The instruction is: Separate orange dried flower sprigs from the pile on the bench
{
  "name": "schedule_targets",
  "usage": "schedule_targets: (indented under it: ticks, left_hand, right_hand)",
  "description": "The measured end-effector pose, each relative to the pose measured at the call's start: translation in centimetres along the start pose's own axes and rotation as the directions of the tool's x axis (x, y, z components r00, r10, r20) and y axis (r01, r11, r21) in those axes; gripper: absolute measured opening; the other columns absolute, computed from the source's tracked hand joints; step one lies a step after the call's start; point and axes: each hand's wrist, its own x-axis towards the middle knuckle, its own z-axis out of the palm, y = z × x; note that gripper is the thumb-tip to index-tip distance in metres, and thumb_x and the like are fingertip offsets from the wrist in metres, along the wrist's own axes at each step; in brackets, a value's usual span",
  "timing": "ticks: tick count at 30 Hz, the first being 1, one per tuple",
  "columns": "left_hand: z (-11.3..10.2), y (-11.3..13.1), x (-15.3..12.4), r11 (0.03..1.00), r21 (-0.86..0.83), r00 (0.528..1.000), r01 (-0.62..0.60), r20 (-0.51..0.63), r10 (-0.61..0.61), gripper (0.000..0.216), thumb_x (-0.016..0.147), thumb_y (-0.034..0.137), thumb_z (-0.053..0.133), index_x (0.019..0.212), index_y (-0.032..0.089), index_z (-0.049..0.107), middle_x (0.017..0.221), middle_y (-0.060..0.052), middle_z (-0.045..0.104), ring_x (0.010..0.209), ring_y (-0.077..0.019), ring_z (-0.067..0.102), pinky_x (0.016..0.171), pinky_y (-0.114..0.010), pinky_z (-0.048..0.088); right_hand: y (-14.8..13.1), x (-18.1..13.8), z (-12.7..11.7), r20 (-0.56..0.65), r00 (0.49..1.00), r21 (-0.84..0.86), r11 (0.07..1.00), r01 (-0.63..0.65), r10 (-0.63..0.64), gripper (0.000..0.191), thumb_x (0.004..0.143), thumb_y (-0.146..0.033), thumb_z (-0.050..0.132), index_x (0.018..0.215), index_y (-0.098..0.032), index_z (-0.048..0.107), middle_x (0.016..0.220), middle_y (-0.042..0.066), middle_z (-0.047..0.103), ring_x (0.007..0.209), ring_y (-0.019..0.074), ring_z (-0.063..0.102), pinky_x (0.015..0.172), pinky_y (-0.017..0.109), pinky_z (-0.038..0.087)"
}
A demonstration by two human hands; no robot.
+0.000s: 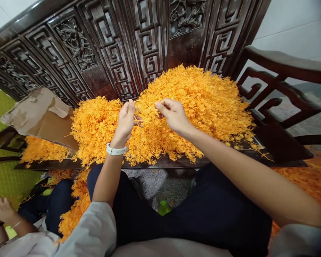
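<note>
A big heap of orange plastic sprigs (203, 103) covers the seat of a dark carved wooden bench (155, 164). My left hand (126, 121), with a white watch on its wrist, is closed over the heap and pinches a thin orange sprig (143, 119). My right hand (172, 114) is close beside it, fingers pinched on the same sprig's other end. Both hands hover just above the middle of the heap.
A torn piece of cardboard (40, 116) lies at the left on the bench. More orange sprigs (75, 210) are spilled on the floor and lap. Another person's hands (1, 210) show at the lower left. The bench armrest (280, 67) rises at the right.
</note>
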Motion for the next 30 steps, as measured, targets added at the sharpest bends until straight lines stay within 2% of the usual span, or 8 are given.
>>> schedule_targets:
  ticks: [7,12,15,17,22,27,28,30]
  left_hand:
    - [0.8,-0.8,0.0,0.984,-0.143,0.994,0.102,-0.035,-0.108,0.045,0.098,0.067,0.060,0.091,0.023,0.054,0.077,0.000,0.059,0.050,-0.0071,0.055,0.042,-0.021,0.042]
    - [2.7,-1.7,-0.8,0.990,-0.096,0.989,0.106,-0.093,-0.115,0.049,0.095,0.072,0.059,0.095,0.024,0.051,0.068,0.005,0.055,0.038,-0.0031,0.035,0.037,-0.020,0.023]
    - [2.6,-1.4,-0.7,0.994,-0.098,0.993,0.053,-0.100,-0.063,0.045,0.093,0.064,0.069,0.088,0.023,0.051,0.062,0.007,0.048,0.040,-0.0029,0.033,0.038,-0.020,0.017]
    - [2.3,-1.3,-0.4,0.996,-0.090,0.989,-0.002,-0.151,-0.012,0.047,0.094,0.058,0.072,0.078,0.022,0.048,0.058,0.007,0.045,0.040,-0.0036,0.032,0.038,-0.022,0.016]
    - [1.1,-2.4,1.2,0.997,-0.004,0.982,-0.077,-0.172,0.075,0.052,0.095,0.055,0.071,0.065,0.022,0.043,0.047,0.007,0.040,0.038,-0.0062,0.033,0.040,-0.027,0.019]
    - [-5.4,-2.9,4.4,0.997,-0.074,0.858,-0.015,-0.512,-0.025,0.050,0.096,0.060,0.067,0.076,0.024,0.039,0.054,0.010,0.037,0.041,-0.0052,0.029,0.045,-0.026,0.019]
    - [-7.0,-2.5,4.8,0.996,-0.080,0.849,-0.028,-0.529,-0.018,0.048,0.098,0.060,0.063,0.078,0.024,0.037,0.054,0.011,0.035,0.041,-0.0052,0.027,0.046,-0.026,0.018]
    - [-9.2,-1.7,4.8,0.995,-0.103,0.909,-0.019,-0.415,-0.025,0.049,0.102,0.064,0.054,0.081,0.025,0.035,0.055,0.010,0.034,0.044,-0.0046,0.031,0.048,-0.025,0.019]
  right_hand:
    - [0.0,-0.2,0.3,-0.030,0.995,0.087,0.992,-0.096,0.099,0.024,0.101,-0.037,0.059,0.083,-0.023,0.052,0.073,-0.001,0.055,0.066,0.0123,0.053,0.065,0.032,0.045]
    - [0.4,-0.3,1.0,-0.043,0.993,0.120,0.987,-0.106,0.112,0.023,0.102,-0.033,0.055,0.082,-0.023,0.048,0.073,-0.001,0.051,0.068,0.0123,0.049,0.065,0.030,0.041]
    - [-0.6,-0.8,1.2,-0.038,0.998,0.130,0.991,-0.036,0.041,0.024,0.101,-0.034,0.054,0.080,-0.024,0.046,0.073,-0.002,0.044,0.065,0.0122,0.041,0.063,0.030,0.039]
    - [-1.6,-1.5,1.4,0.103,0.991,0.050,0.996,0.076,-0.081,0.023,0.101,-0.034,0.055,0.081,-0.024,0.049,0.074,-0.001,0.047,0.067,0.0132,0.043,0.065,0.031,0.040]
    - [-4.4,-4.4,2.0,0.513,0.800,-0.132,0.892,0.431,-0.311,0.018,0.092,-0.010,0.048,0.079,-0.023,0.050,0.073,0.000,0.056,0.068,0.0150,0.050,0.068,0.031,0.042]
    - [-8.0,-7.0,2.0,0.709,0.531,0.159,0.839,0.521,-0.464,0.024,0.087,-0.001,0.050,0.086,-0.022,0.061,0.082,0.000,0.073,0.075,0.0139,0.066,0.069,0.027,0.053]
    - [-8.3,-6.8,1.6,0.669,0.578,0.158,0.850,0.503,-0.467,0.022,0.090,-0.003,0.053,0.089,-0.022,0.063,0.086,0.001,0.074,0.077,0.0142,0.068,0.069,0.027,0.055]
    - [-7.8,-5.2,0.3,0.439,0.827,0.061,0.930,0.363,-0.351,0.018,0.100,-0.015,0.053,0.098,-0.023,0.069,0.099,0.005,0.075,0.084,0.0155,0.070,0.071,0.029,0.057]
